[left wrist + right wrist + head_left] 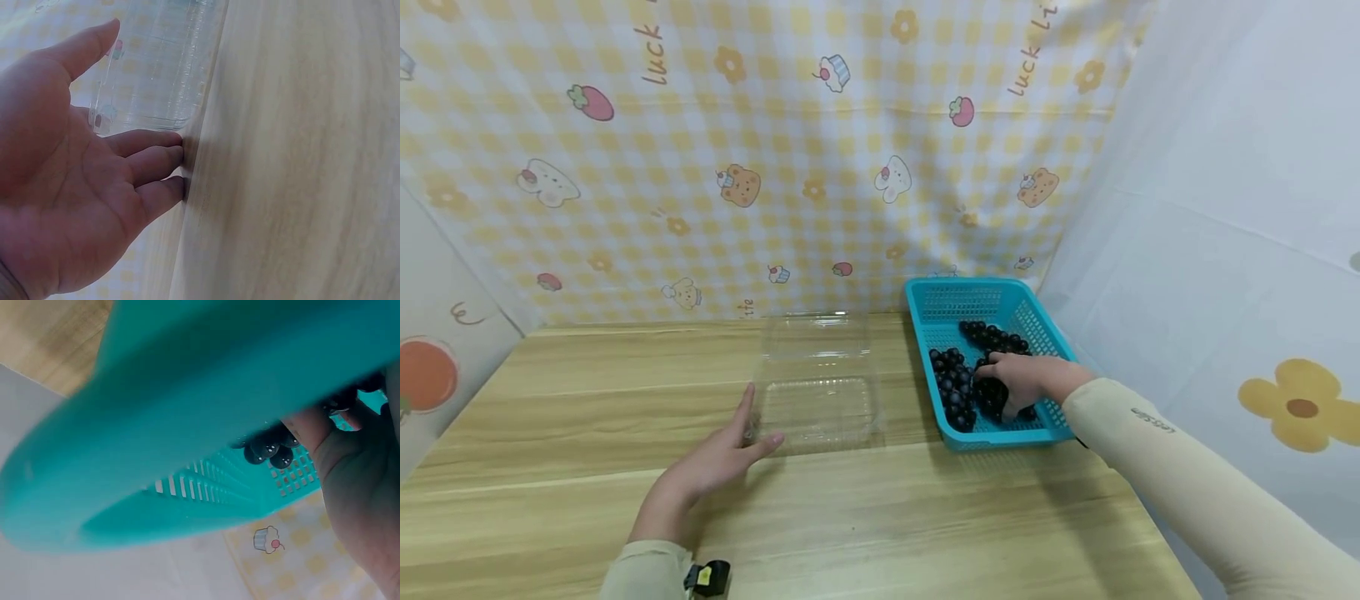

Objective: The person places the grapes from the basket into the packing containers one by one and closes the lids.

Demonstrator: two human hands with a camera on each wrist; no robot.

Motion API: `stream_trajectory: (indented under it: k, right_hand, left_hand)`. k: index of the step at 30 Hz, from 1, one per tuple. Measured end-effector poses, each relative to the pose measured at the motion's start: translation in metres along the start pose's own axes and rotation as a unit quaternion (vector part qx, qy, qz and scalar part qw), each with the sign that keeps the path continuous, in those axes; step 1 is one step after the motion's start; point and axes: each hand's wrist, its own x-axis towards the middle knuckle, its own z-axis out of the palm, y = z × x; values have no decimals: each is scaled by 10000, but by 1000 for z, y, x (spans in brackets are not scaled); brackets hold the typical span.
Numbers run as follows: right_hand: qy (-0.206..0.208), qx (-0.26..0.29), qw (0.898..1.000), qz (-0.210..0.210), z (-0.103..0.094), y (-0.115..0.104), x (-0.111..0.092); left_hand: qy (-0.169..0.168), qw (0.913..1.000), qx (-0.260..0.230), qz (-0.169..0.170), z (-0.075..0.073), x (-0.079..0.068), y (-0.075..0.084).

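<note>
A clear plastic clamshell box [820, 410] lies on the table with its lid raised at the back. My left hand [709, 463] is at the box's left front corner, thumb and fingers spread. In the left wrist view, the fingertips [164, 161] of that hand come down to the wood right beside the box wall. My right hand [1026, 381] reaches into a turquoise plastic basket [934, 398], its fingers curled over a bunch of dark grapes [991, 402]. Part of that bunch is hidden under the hand. Dark grapes [270, 447] also show by my thumb in the right wrist view.
Another grape bunch [951, 385] lies along the basket's left side, and one more bunch [994, 337] is towards its back. The wooden table [842, 517] runs back to a yellow checked cloth [820, 167]. A white cloth wall [1210, 217] rises right of the basket.
</note>
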Motion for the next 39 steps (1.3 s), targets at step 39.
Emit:
stream_trajectory:
  k: [39]
  right_hand:
    - [228,1435,9892,-178,-54,15,-35]
  left_hand:
    - [14,9999,-77,65,1,0,-1]
